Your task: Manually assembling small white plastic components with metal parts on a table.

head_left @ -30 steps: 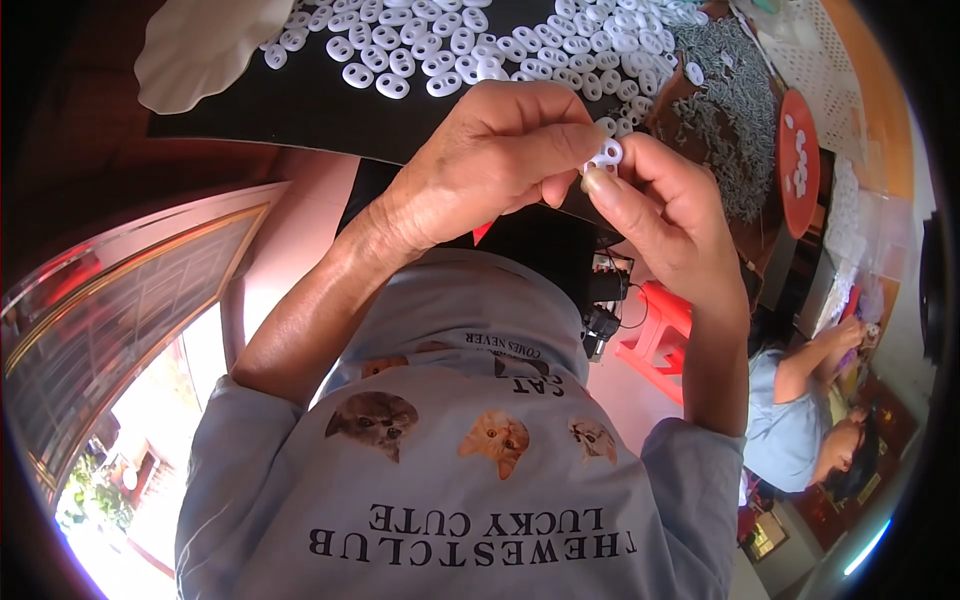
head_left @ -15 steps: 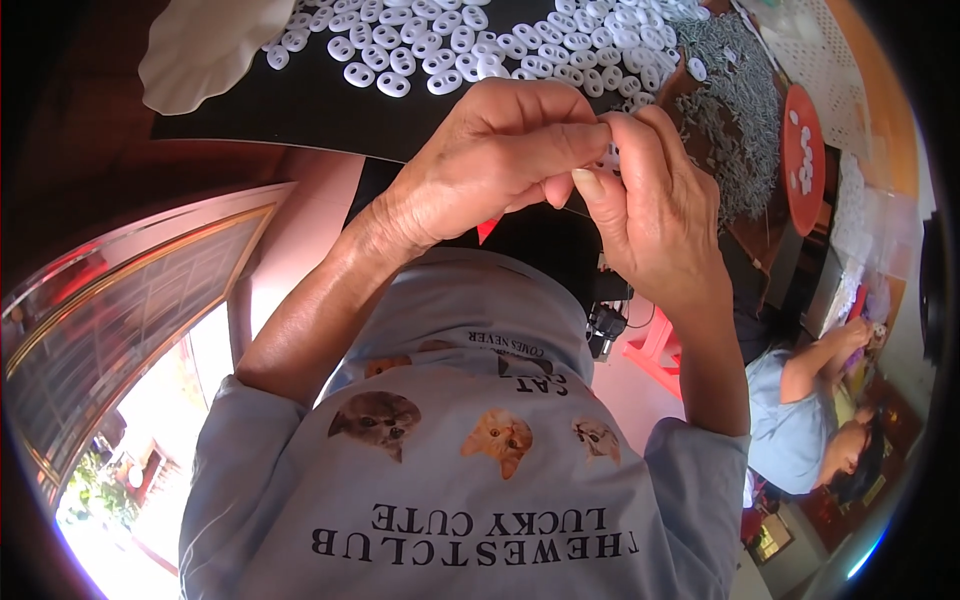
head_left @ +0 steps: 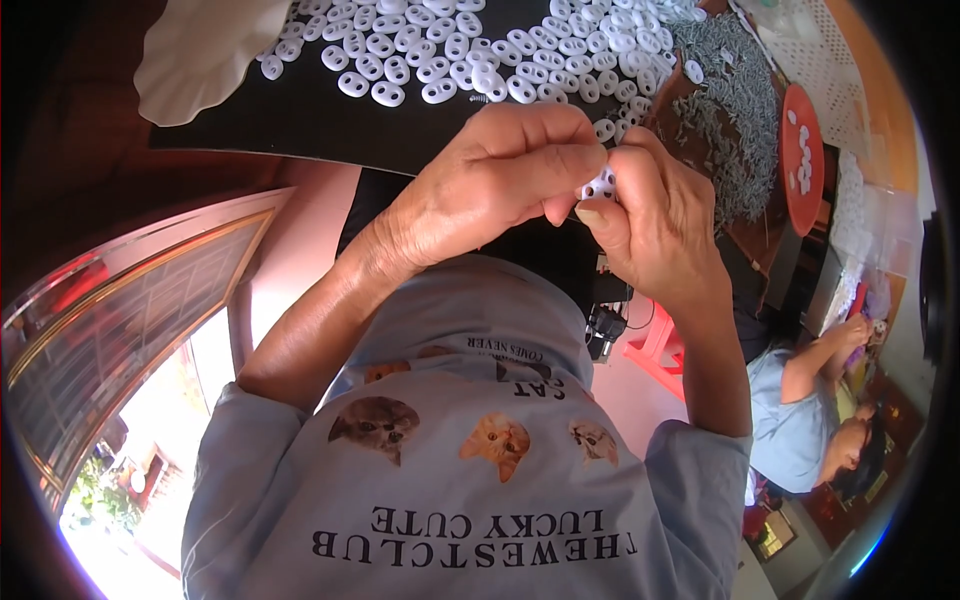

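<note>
Between my two hands, just off the near edge of a black board (head_left: 230,137), is a small white plastic piece with several dark holes (head_left: 599,184). My left hand (head_left: 505,165) is closed, thumb and curled fingers pinching at the piece's left side. The thumb and bent index finger of my right hand (head_left: 660,205) grip it from the right. Fingers cover part of the piece, so its full shape is hidden. Beyond my hands, many white oval two-hole pieces (head_left: 438,92) lie scattered over the board.
A heap of small grey metal-looking parts (head_left: 735,140) lies right of the white ovals. Past it sits a red oval plate (head_left: 797,200) with white bits. A pale scalloped dish (head_left: 190,70) stands at the far left. Another person (head_left: 800,420) works at the right.
The hands have shifted slightly nearer to me and the grip has turned, so more of the holed white piece shows between the fingertips. The view has moved slightly.
</note>
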Demonstrator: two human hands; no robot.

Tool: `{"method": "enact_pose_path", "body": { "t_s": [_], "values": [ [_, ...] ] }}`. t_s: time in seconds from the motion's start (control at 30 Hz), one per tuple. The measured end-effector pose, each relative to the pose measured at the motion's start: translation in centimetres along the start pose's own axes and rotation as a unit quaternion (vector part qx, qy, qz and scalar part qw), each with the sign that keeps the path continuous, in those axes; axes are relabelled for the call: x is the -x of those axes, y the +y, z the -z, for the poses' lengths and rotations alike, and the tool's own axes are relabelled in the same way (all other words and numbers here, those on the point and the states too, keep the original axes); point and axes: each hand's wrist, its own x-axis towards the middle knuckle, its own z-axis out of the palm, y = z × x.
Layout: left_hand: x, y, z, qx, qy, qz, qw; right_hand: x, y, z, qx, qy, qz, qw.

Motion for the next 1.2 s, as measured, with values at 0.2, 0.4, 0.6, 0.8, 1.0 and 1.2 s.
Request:
{"method": "enact_pose_path", "body": {
  "t_s": [0.2,0.4,0.6,0.8,1.0,1.2],
  "values": [
    [0.1,0.0,0.0,-0.050,-0.002,-0.012,0.999,-0.4,0.0,0.7,0.013,-0.009,0.033,0.999],
    [0.0,0.0,0.4,-0.054,-0.030,-0.013,0.998,-0.2,0.2,1.2,0.007,-0.008,0.046,0.999],
    [0.0,0.1,0.3,-0.045,-0.037,-0.004,0.998,-0.3,0.1,1.0,0.010,-0.029,0.042,0.999],
    [-0.3,-0.7,0.7,-0.031,-0.062,-0.003,0.998,-0.4,0.2,0.8,0.038,-0.043,0.067,0.996],
    [0.4,-1.6,-0.6,-0.119,0.034,-0.142,0.982,-0.6,-0.3,0.6,0.032,-0.047,0.063,0.996],
    [0.1,-1.6,-0.4,-0.059,0.030,-0.066,0.996,-1.3,-0.8,0.6,-0.013,-0.037,0.045,0.998]
  ]
}}
